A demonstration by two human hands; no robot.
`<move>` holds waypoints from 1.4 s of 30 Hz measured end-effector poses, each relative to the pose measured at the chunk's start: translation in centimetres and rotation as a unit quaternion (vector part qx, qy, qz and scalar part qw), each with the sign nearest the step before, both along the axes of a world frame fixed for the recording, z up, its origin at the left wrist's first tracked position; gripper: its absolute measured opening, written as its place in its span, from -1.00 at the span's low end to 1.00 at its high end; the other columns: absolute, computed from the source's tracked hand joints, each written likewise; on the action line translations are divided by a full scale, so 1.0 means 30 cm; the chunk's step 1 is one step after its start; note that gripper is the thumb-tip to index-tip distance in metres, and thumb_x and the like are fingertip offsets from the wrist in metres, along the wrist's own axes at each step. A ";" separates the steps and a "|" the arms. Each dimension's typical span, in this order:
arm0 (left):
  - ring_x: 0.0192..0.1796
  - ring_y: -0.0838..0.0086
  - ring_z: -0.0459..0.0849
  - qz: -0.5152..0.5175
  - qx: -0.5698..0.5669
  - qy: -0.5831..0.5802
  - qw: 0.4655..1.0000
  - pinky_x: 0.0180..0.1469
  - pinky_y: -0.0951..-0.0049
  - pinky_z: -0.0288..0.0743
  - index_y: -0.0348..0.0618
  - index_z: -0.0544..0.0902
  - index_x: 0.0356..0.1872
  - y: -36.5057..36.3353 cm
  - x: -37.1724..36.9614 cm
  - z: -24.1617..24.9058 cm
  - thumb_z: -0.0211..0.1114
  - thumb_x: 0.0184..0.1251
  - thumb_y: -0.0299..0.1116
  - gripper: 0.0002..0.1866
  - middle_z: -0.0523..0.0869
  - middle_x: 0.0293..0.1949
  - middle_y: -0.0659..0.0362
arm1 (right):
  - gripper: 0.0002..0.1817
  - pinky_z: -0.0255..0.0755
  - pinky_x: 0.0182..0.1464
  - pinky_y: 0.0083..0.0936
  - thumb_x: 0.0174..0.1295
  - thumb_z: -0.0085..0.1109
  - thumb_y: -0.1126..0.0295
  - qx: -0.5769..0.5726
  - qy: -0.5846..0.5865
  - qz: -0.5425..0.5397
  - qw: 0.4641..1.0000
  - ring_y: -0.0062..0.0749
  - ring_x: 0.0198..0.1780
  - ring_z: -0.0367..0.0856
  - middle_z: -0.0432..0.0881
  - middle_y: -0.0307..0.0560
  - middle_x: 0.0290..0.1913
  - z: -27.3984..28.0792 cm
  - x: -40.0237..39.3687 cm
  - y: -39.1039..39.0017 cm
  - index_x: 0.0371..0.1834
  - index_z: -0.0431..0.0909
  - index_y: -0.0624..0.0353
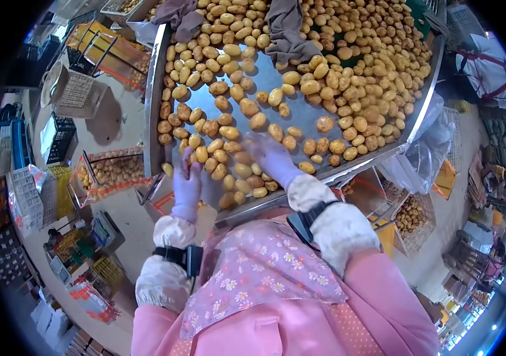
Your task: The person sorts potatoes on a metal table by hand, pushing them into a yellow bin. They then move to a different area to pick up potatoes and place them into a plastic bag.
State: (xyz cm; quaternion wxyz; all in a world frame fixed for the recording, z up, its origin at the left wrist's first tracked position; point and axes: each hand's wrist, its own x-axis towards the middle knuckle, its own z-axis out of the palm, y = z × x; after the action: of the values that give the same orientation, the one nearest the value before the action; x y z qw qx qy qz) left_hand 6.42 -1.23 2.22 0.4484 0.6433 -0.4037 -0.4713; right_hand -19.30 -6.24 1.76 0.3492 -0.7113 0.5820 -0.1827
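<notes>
Many small yellow potatoes (pixel 257 121), some with brown patches, lie on a metal sorting table (pixel 259 68). My left hand (pixel 187 185), in a thin purple glove, is over the near left part of the table with its fingers apart. Just left of its fingers is a single potato (pixel 168 170) at the table's edge. My right hand (pixel 272 156), gloved the same way, reaches in from the right over the near potatoes. Motion smears its fingers, so I cannot make out whether it grips one. Between the hands sits a loose cluster of potatoes (pixel 242 170), partly blurred.
A dense potato heap (pixel 378 83) covers the table's right side. Grey cloths (pixel 288 29) lie among the potatoes at the back. Mesh-lined bins with potatoes (pixel 113 168) stand on the left, and a crate (pixel 413 216) on the right. Clear plastic (pixel 416 154) hangs by the right rim.
</notes>
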 end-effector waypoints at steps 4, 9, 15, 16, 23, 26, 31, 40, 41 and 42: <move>0.37 0.11 0.56 -0.270 -0.076 -0.036 0.959 0.41 0.23 0.40 -0.35 0.44 0.37 0.028 -0.300 0.176 0.28 0.38 -0.46 -0.46 0.59 0.30 -0.08 | -0.58 0.58 -0.02 -0.47 0.61 -0.02 0.10 0.274 -0.538 -0.254 0.756 -0.37 -0.02 0.69 0.62 -0.17 0.11 0.035 -0.027 0.189 0.33 0.51 0.09; 0.60 -0.04 0.25 -0.535 -0.205 -0.278 0.771 0.65 -0.06 -0.04 -0.14 0.49 0.43 0.048 -0.404 0.106 0.30 0.33 -0.14 -0.35 0.43 0.50 -0.03 | -0.64 0.17 -0.58 -0.74 0.57 0.08 0.04 0.304 -0.507 -0.444 0.673 -0.71 -0.53 0.33 0.62 -0.28 -0.23 0.145 -0.243 0.387 0.21 0.58 0.01; 0.22 0.04 0.63 -0.491 -0.180 -0.362 0.772 0.40 -0.03 0.36 -0.05 0.68 0.11 -0.054 -0.129 -0.009 0.34 0.24 -0.30 -0.61 0.70 0.16 0.09 | -0.73 0.52 0.25 -0.34 0.44 0.19 0.41 -0.057 0.122 -0.362 0.923 -0.21 0.17 0.67 0.71 0.05 0.11 0.094 -0.795 0.602 0.14 0.64 0.25; 0.22 0.04 0.63 -0.495 -0.179 -0.359 0.771 0.40 -0.03 0.36 -0.05 0.68 0.11 -0.057 -0.139 -0.018 0.34 0.24 -0.30 -0.61 0.70 0.16 0.09 | -0.70 0.52 0.27 -0.30 0.43 0.15 0.47 -0.118 0.220 -0.317 0.915 -0.14 0.18 0.68 0.70 0.07 0.13 0.132 -0.803 0.570 0.19 0.61 0.21; 0.34 0.03 0.54 -0.541 -0.281 -0.354 0.709 0.45 -0.10 0.33 -0.01 0.68 0.15 -0.093 -0.431 0.073 0.31 0.29 -0.33 -0.62 0.60 0.29 0.02 | -0.76 0.58 0.19 -0.08 0.28 0.16 0.47 0.135 0.292 -0.097 0.942 0.01 0.16 0.67 0.65 0.06 0.09 0.067 -0.333 0.133 -0.04 0.74 0.01; 0.46 -0.03 0.43 -0.536 -0.253 -0.366 0.717 0.50 -0.10 0.27 0.03 0.67 0.23 -0.041 -0.309 0.011 0.30 0.28 -0.26 -0.54 0.53 0.38 0.03 | -0.82 0.60 0.10 -0.08 0.27 0.16 0.46 0.095 0.296 -0.040 0.950 -0.01 0.10 0.69 0.64 0.08 -0.12 -0.005 -0.319 0.128 -0.14 0.72 -0.01; 0.37 -0.13 0.49 -0.438 -0.149 -0.381 0.801 0.42 -0.09 0.35 -0.02 0.69 0.20 0.024 -0.071 0.017 0.33 0.26 -0.31 -0.56 0.48 0.42 -0.10 | -0.79 0.54 0.05 -0.02 0.30 0.17 0.40 0.104 0.142 0.035 0.984 0.14 0.03 0.63 0.61 0.17 -0.12 -0.056 -0.390 0.057 -0.02 0.62 0.03; 0.32 -0.06 0.58 -0.256 -0.103 -0.374 0.885 0.35 0.00 0.43 -0.14 0.67 0.22 -0.035 -0.026 0.013 0.25 0.40 -0.40 -0.62 0.63 0.28 -0.11 | -0.71 0.60 0.18 -0.17 0.34 0.17 0.42 0.023 0.246 0.033 0.969 -0.01 0.22 0.62 0.46 0.00 0.33 -0.084 -0.152 -0.127 0.09 0.63 -0.12; 0.32 -0.06 0.58 -0.233 -0.112 -0.366 0.894 0.34 0.02 0.44 -0.14 0.67 0.22 -0.054 -0.051 0.010 0.25 0.41 -0.42 -0.62 0.63 0.27 -0.11 | -0.70 0.60 0.20 -0.20 0.33 0.17 0.44 0.041 0.246 0.006 0.968 0.00 0.21 0.63 0.43 -0.01 0.37 -0.083 -0.145 -0.118 0.09 0.63 -0.15; 0.31 -0.04 0.59 -0.226 -0.125 -0.355 0.899 0.33 0.03 0.46 -0.11 0.66 0.24 -0.070 -0.085 0.029 0.25 0.37 -0.46 -0.59 0.65 0.26 -0.09 | -0.70 0.60 0.20 -0.20 0.33 0.17 0.44 0.043 0.246 0.005 0.968 0.00 0.21 0.63 0.43 -0.01 0.37 -0.089 -0.154 -0.102 0.09 0.63 -0.15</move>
State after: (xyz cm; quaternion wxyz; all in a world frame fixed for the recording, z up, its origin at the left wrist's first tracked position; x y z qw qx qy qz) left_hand 3.87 -3.33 3.09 0.2333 0.5982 -0.7260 -0.2462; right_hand -23.92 -9.30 -0.92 0.2265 -0.7219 0.6534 0.0250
